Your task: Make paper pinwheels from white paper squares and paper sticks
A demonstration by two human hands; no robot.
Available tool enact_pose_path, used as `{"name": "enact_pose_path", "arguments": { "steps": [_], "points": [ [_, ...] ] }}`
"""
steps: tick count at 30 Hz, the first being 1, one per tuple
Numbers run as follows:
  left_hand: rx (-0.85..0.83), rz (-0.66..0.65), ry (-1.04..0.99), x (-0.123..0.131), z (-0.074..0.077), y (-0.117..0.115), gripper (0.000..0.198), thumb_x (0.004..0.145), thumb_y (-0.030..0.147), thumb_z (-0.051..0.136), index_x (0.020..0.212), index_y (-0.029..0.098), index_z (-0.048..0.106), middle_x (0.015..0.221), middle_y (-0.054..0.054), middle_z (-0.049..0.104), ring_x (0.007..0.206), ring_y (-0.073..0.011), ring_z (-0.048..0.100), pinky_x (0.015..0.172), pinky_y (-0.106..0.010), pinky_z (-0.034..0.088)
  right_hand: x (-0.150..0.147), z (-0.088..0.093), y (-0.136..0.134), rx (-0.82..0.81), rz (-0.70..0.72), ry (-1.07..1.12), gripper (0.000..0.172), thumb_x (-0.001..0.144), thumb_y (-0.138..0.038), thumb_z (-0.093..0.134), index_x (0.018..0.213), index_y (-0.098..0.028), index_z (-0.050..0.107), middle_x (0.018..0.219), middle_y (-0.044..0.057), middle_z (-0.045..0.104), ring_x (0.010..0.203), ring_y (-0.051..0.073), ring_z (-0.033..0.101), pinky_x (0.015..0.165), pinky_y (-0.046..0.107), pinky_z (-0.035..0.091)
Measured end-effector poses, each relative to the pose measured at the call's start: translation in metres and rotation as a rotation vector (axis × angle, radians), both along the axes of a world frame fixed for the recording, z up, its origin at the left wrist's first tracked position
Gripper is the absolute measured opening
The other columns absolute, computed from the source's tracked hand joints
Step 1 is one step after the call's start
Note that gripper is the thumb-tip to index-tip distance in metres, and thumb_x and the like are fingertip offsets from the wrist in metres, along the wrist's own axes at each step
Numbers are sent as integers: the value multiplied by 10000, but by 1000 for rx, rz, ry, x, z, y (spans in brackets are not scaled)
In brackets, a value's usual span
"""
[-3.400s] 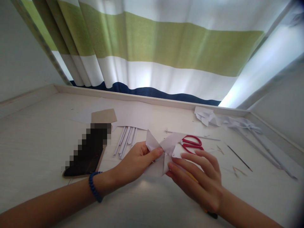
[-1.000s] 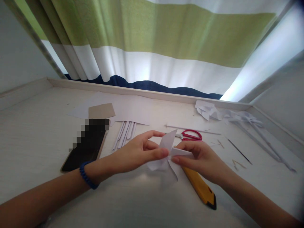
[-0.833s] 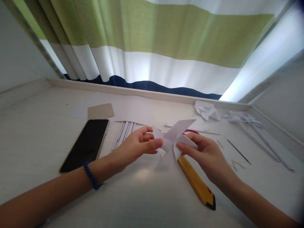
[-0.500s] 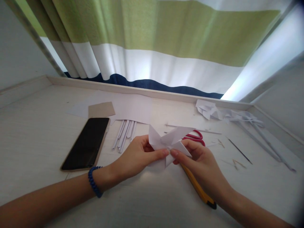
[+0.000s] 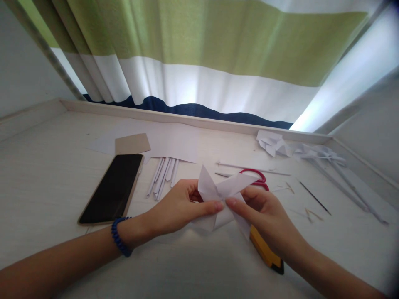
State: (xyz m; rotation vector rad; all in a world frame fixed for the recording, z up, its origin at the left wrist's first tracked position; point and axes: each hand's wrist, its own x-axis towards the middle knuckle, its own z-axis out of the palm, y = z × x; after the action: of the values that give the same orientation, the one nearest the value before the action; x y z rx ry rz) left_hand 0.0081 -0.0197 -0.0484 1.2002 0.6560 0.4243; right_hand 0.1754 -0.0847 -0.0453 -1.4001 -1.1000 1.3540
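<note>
Head cam: L hand [image 5: 182, 203] and R hand [image 5: 264, 211] both pinched the folded white paper [image 5: 227, 189], thumbs at centre, just nearside of the red scissors [image 5: 254, 170]. Its R flap [image 5: 245, 226] had dropped vs. 0.5 s earlier; centre prob. stayed pinned. Yellow cutter [image 5: 264, 249] lay nearer than scissors, paper rolls [image 5: 161, 179] L, phone [image 5: 112, 189] farther L.

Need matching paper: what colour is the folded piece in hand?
The folded paper is white, clearest in the head view.
</note>
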Motion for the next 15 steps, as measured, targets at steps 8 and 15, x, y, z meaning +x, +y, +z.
{"name": "enact_pose_path", "arguments": {
  "steps": [8,15],
  "points": [
    [-19,-36,-2,-2,1,1,280,712,229,656,983,164,629,943,-45,678,875,-186,623,775,-280,477,1,2,-1,-18,-5,-36,182,703,-340,646,670,-164,607,676,7,660,615,131,593,537,215,454],
    [7,-39,27,-2,1,1,256,695,202,669,944,157,637,945,-36,681,821,-151,630,722,-224,481,0,4,-1,44,-3,-144,151,734,-303,613,671,-167,633,662,-8,641,603,107,571,532,191,441]
  ]
}}
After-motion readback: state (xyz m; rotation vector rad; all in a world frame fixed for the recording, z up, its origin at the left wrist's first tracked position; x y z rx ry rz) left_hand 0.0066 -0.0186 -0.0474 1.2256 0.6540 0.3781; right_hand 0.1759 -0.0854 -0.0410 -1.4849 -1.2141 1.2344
